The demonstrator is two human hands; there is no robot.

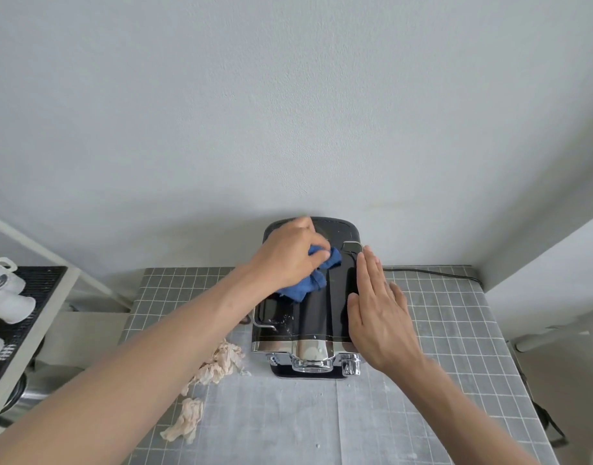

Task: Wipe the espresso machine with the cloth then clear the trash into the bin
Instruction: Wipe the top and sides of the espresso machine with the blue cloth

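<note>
Worktop (439, 330) right of espresso machine (305, 313) is open. Front strip open too. Front-left blocked by crumpled tissue (221, 362) and a second wad (186, 421). Wall (288, 129) close behind machine; power cable (432, 272) along back right.

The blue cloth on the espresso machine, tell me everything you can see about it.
The blue cloth is a soft, woven-looking rag, bunched and creased rather than folded flat. It lies on the glossy black top of the espresso machine, toward its left rear. The left hand grips it from above, fingers curled over its upper part, so much of it is hidden. One rumpled end sticks out to the right, another toward the front. The right hand does not touch it.
</note>
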